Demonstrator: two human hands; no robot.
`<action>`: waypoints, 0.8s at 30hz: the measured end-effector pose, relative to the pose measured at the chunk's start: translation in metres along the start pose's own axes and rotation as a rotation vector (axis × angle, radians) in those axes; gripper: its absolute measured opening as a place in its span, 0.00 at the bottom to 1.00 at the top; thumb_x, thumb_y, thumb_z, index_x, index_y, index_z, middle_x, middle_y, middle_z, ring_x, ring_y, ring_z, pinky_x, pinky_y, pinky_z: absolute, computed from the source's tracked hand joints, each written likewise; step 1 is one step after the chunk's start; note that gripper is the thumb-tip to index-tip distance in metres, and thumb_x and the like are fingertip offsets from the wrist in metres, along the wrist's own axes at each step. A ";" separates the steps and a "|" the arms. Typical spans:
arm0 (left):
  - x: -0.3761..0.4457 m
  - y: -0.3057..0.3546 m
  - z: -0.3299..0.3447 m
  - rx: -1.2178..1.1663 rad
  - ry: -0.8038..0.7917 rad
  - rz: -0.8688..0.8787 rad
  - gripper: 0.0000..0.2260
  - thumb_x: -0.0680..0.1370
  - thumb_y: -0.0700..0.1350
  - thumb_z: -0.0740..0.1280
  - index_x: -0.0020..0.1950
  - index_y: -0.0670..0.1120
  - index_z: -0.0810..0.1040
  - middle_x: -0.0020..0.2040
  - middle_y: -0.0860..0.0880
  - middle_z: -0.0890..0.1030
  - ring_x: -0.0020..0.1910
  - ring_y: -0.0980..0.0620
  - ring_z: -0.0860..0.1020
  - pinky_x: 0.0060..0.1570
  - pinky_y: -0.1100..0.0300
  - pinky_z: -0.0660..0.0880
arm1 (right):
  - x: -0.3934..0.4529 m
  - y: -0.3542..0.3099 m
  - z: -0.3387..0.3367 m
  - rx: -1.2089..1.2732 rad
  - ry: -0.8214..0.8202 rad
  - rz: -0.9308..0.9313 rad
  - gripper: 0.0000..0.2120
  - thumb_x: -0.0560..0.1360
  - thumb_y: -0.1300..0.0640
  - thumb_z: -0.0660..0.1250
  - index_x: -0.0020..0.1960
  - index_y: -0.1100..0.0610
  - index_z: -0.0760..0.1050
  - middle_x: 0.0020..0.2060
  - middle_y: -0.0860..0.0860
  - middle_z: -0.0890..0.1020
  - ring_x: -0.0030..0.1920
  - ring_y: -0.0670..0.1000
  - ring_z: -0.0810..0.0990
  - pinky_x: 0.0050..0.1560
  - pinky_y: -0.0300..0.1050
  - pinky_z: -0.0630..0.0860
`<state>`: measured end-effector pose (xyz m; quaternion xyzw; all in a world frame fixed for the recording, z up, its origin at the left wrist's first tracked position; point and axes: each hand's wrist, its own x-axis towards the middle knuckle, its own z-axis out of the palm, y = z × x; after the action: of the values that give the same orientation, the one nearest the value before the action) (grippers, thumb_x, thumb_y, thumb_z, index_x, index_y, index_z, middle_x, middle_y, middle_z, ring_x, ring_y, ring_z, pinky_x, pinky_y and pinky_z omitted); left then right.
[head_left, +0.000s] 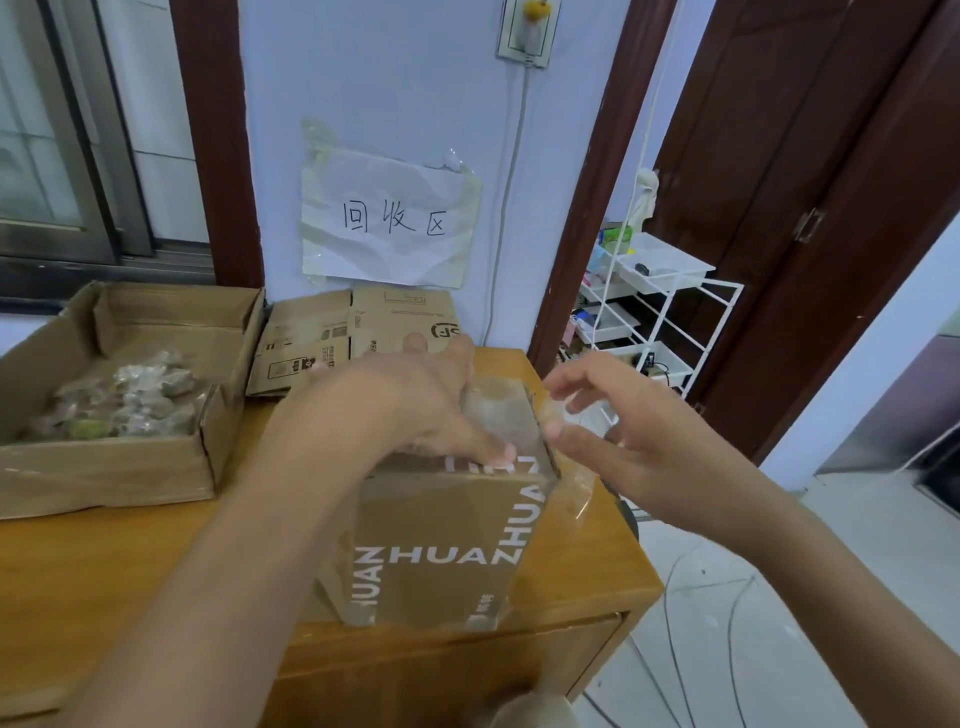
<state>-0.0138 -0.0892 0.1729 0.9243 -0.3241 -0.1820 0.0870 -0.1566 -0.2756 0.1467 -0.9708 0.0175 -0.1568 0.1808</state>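
Tape removal is judged in hand: box (441, 519) is pressed under flat-fingered left hand (415, 400), loose clear tape (576, 488) is reached by right hand (623, 441), grip untellable; firm pinch-and-pull is called for.

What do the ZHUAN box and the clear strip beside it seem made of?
ZHUAN box: brown cardboard, matte, white print; glossy film, probably tape, covers its edges. Clear strip, pinched by the right hand: thin plastic, likely packing tape; it glints and the table shows through.

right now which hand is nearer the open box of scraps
Left: the left hand rests on the ZHUAN box right of the open box; the right hand lies farther right.
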 end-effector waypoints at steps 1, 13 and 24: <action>0.003 0.000 -0.001 0.015 -0.010 -0.006 0.36 0.64 0.75 0.73 0.62 0.59 0.62 0.65 0.48 0.65 0.66 0.37 0.72 0.66 0.34 0.70 | 0.008 -0.003 -0.002 -0.042 -0.058 -0.022 0.21 0.76 0.31 0.63 0.65 0.39 0.72 0.59 0.34 0.75 0.62 0.39 0.76 0.51 0.49 0.82; 0.008 -0.002 0.003 0.096 0.011 0.001 0.37 0.64 0.75 0.73 0.63 0.59 0.61 0.70 0.47 0.64 0.68 0.35 0.69 0.67 0.31 0.67 | 0.045 -0.062 -0.020 -0.827 -0.273 -0.219 0.11 0.80 0.41 0.63 0.54 0.46 0.77 0.50 0.45 0.69 0.47 0.47 0.69 0.37 0.46 0.68; -0.010 -0.001 0.005 0.066 0.054 0.029 0.41 0.70 0.74 0.69 0.76 0.57 0.60 0.76 0.47 0.61 0.75 0.37 0.63 0.71 0.29 0.60 | 0.032 -0.022 0.004 -0.383 0.060 -0.179 0.11 0.72 0.40 0.58 0.39 0.44 0.74 0.40 0.41 0.74 0.36 0.45 0.75 0.35 0.52 0.77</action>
<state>-0.0223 -0.0821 0.1710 0.9265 -0.3407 -0.1449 0.0677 -0.1257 -0.2564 0.1607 -0.9800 -0.0342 -0.1949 -0.0221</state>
